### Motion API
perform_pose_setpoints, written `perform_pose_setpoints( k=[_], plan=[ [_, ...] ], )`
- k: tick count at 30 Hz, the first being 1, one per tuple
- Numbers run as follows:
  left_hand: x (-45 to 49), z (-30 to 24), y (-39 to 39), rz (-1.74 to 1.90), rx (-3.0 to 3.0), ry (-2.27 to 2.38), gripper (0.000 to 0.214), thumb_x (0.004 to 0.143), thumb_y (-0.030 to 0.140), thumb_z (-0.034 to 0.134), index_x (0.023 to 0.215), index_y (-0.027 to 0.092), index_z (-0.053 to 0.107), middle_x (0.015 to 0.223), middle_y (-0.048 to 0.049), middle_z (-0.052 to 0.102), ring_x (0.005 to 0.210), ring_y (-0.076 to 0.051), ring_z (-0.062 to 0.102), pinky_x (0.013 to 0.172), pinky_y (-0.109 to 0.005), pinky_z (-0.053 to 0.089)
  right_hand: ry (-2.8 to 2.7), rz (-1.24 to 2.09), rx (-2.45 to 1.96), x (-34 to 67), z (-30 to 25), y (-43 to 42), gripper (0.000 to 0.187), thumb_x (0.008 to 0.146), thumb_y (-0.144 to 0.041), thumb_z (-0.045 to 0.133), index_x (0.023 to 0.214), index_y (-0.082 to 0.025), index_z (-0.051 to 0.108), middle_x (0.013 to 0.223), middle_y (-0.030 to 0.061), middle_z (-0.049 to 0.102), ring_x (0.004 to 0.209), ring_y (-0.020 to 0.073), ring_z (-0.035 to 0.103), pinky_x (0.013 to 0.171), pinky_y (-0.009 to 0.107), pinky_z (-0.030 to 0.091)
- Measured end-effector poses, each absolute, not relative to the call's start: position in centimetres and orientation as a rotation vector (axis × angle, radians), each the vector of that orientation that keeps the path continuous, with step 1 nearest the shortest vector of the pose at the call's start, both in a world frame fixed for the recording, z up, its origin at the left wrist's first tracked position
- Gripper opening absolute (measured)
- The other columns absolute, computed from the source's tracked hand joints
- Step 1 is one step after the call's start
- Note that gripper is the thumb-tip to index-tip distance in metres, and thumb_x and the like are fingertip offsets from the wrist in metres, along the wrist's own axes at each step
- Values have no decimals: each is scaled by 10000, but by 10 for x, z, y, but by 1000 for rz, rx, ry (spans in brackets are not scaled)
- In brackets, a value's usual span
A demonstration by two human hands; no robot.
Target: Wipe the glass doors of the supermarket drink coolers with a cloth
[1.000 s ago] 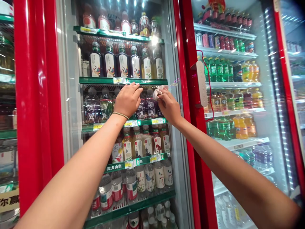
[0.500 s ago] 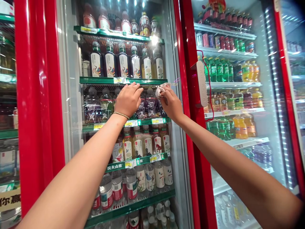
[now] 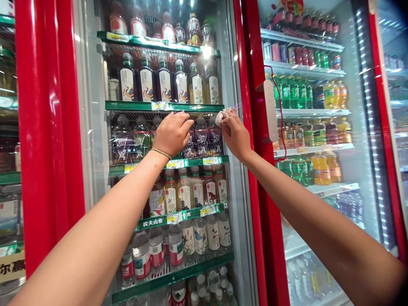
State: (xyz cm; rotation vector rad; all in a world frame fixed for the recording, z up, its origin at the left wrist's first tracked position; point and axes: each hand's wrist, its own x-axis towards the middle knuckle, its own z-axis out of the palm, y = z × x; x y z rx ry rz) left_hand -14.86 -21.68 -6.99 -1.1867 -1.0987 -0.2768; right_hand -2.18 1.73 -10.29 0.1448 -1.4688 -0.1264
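Note:
My right hand (image 3: 236, 135) grips a crumpled whitish cloth (image 3: 222, 115) against the glass door (image 3: 230, 63) of a drinks fridge, close to the door's right edge. Further left, my left hand (image 3: 174, 132) rests on the same glass with its fingers stretched out and pointing up. It holds nothing, and a thin band circles its wrist. Behind the glass stand rows of bottles (image 3: 165, 83) on green-edged shelves (image 3: 165, 105). Both forearms hide part of the lower shelves.
A red door frame (image 3: 255, 182) runs along the right side of the glass, with a white elongated box (image 3: 270, 111) and a red cable (image 3: 280, 102) on it. Another lit fridge (image 3: 312, 112) with bottles and cans stands at right. A red frame (image 3: 47, 127) borders the left.
My right hand has slid a little to the right with the cloth, toward the door's edge. My left hand stays almost in the same place.

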Motion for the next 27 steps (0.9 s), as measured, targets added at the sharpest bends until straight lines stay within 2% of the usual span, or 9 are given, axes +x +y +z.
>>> perform_pose_setpoints(
  k=[7,13,19,27],
  plan=[
    [-155,-70,-216,-237,-1278,-1047,333,1030,170,431,1212,207,708,1340,-113,695,1341,-289,602,1207,-571,424,-1376,-69,55,-18,-125,34,296,975,-162,466,1196,-283,621,1421,86,636,1407,291,546,1101,542,538],
    [-157,-69,-214,-212,-1311,-963,332,1039,136,418,1131,222,725,1247,-76,739,1268,-230,653,1166,-481,483,-1471,-92,152,-33,-126,-1,279,1003,-167,453,1192,-305,606,1486,51,599,1510,278,436,1187,576,473],
    [-152,-71,-216,-232,-1299,-995,304,1036,158,441,1077,221,736,1187,-85,758,1230,-238,675,1135,-502,510,-1490,-167,208,-33,-118,0,246,1000,-164,456,1139,-298,608,1488,56,596,1512,278,433,1152,563,514],
    [-150,-72,-215,-252,-1294,-1020,311,1032,158,443,1053,229,745,1191,-85,761,1206,-242,677,1128,-513,508,-1371,-47,79,-23,-110,28,259,967,-173,475,1174,-269,599,1311,91,671,1325,304,594,1084,579,536]
  ],
)
